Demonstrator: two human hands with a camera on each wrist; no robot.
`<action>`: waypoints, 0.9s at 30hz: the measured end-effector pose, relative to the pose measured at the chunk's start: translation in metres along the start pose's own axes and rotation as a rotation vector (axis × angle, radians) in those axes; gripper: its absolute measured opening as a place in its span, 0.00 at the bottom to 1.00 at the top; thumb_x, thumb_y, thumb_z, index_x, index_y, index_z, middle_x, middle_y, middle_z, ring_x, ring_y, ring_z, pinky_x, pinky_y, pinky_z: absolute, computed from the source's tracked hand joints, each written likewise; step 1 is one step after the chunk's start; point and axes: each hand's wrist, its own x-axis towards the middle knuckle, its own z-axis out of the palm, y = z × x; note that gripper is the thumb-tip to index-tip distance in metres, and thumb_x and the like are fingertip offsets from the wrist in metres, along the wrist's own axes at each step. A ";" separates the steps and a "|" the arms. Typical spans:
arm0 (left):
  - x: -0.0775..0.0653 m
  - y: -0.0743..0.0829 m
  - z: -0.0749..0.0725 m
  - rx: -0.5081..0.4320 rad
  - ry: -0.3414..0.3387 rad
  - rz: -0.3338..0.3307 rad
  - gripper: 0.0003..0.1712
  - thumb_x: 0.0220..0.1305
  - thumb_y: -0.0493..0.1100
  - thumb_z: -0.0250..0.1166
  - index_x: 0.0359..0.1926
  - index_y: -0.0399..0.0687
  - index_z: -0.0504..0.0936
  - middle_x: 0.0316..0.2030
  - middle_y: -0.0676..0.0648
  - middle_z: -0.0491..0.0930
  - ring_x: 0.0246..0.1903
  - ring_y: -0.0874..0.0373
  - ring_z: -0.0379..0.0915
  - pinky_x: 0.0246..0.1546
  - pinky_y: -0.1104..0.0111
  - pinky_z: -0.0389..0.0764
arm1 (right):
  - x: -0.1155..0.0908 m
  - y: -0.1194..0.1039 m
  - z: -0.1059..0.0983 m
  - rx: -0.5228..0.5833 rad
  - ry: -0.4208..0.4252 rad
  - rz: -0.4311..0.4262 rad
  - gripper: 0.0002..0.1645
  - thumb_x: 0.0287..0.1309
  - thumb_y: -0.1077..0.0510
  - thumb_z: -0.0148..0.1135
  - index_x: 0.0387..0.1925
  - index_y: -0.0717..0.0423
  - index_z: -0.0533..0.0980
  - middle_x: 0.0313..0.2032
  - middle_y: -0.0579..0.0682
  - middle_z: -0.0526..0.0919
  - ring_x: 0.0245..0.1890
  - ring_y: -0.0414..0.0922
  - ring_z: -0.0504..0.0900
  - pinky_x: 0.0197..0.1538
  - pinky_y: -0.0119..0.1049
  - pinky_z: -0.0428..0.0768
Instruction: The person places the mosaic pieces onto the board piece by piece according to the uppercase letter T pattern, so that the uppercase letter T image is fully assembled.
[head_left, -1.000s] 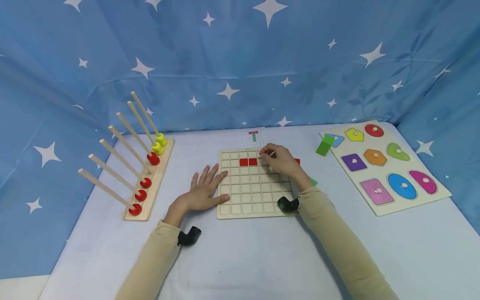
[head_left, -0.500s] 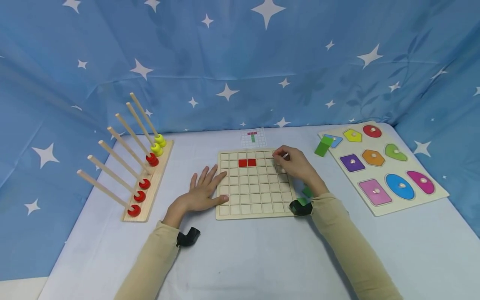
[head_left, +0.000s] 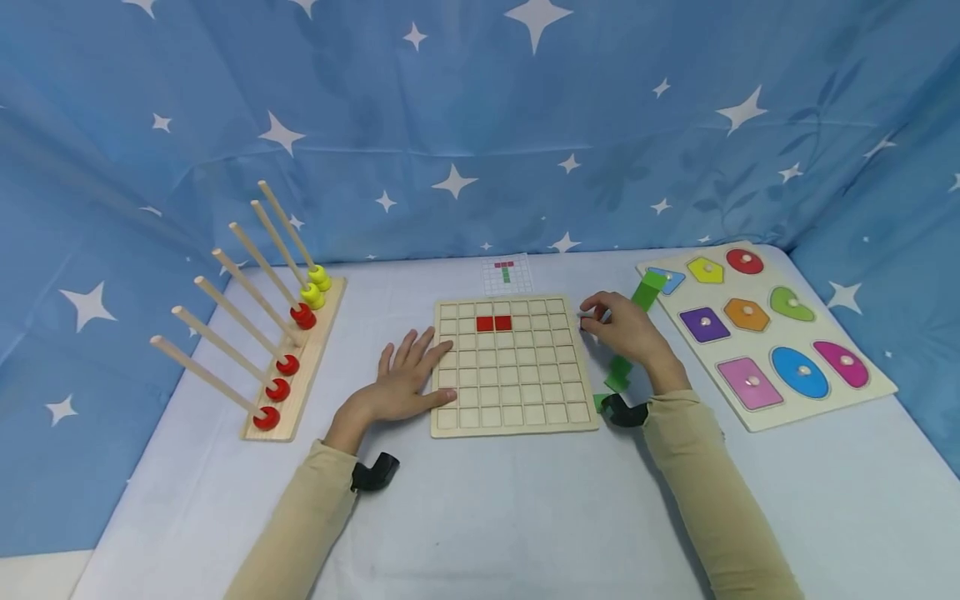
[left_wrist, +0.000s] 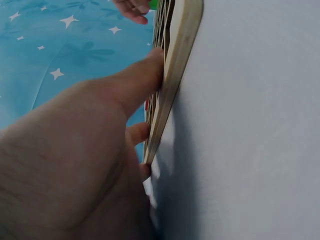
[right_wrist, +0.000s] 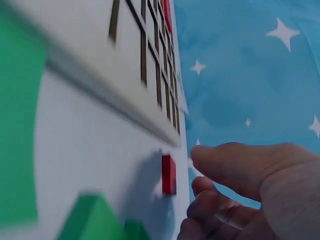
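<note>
The left hand (head_left: 401, 387) rests at the left edge of a wooden grid board (head_left: 517, 396), its fingers spread and its thumb and some fingertips touching the rim. Two red square tiles (head_left: 494, 324) sit side by side in the board's second row. Just off the board's right edge hovers the right hand (head_left: 622, 333), thumb and fingers loosely bent. In the right wrist view a red tile (right_wrist: 169, 175) lies on the table near those fingertips, with a gap between. Nothing shows in the right hand's grasp.
Green blocks (head_left: 648, 290) lie right of the board, some partly behind the right hand. Behind the board is a printed pattern card (head_left: 507, 283). A peg abacus (head_left: 307, 392) stands at left, a knobbed shape puzzle (head_left: 727, 348) at right.
From over the board's upper cells, the right hand has moved right, past the board's edge to the table beside it. The left hand and the two placed red tiles stay put.
</note>
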 end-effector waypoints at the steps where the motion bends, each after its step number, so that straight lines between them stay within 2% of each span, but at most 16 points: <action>1: 0.002 -0.001 0.000 0.000 0.025 0.015 0.43 0.65 0.62 0.54 0.74 0.56 0.47 0.75 0.44 0.32 0.74 0.43 0.22 0.66 0.41 0.28 | 0.000 0.003 -0.001 -0.006 -0.004 0.003 0.15 0.63 0.57 0.57 0.50 0.59 0.75 0.38 0.56 0.74 0.33 0.50 0.73 0.33 0.37 0.72; 7: 0.017 -0.017 0.005 -0.029 0.289 0.121 0.23 0.69 0.55 0.54 0.63 0.58 0.70 0.69 0.43 0.56 0.69 0.45 0.46 0.62 0.43 0.44 | 0.002 0.013 -0.001 -0.001 -0.023 -0.010 0.15 0.61 0.60 0.59 0.48 0.62 0.75 0.40 0.58 0.75 0.38 0.51 0.71 0.41 0.40 0.72; 9: 0.019 -0.022 0.008 -0.054 0.346 0.156 0.19 0.68 0.52 0.56 0.58 0.59 0.74 0.67 0.45 0.60 0.68 0.47 0.52 0.62 0.44 0.46 | 0.002 0.015 -0.001 0.023 -0.021 -0.021 0.14 0.60 0.61 0.59 0.47 0.62 0.74 0.40 0.59 0.74 0.39 0.51 0.71 0.41 0.41 0.71; 14: 0.019 -0.028 0.011 -0.073 0.394 0.221 0.17 0.65 0.51 0.61 0.55 0.60 0.78 0.66 0.47 0.65 0.66 0.47 0.57 0.62 0.43 0.47 | 0.001 0.018 0.000 0.108 -0.007 -0.002 0.12 0.59 0.63 0.60 0.44 0.62 0.70 0.40 0.58 0.75 0.37 0.50 0.73 0.37 0.37 0.73; 20: 0.020 -0.030 0.011 -0.066 0.425 0.219 0.17 0.63 0.50 0.62 0.53 0.61 0.78 0.65 0.47 0.66 0.65 0.47 0.59 0.60 0.44 0.49 | 0.005 0.018 0.000 0.180 0.033 0.025 0.14 0.65 0.59 0.54 0.50 0.59 0.72 0.42 0.59 0.78 0.38 0.51 0.77 0.38 0.36 0.76; 27: 0.022 -0.028 0.012 -0.084 0.423 0.221 0.16 0.63 0.51 0.62 0.53 0.61 0.79 0.65 0.48 0.67 0.65 0.48 0.60 0.61 0.44 0.50 | 0.007 0.014 0.002 0.241 0.106 0.046 0.12 0.64 0.59 0.54 0.48 0.59 0.73 0.45 0.59 0.79 0.39 0.52 0.79 0.37 0.32 0.78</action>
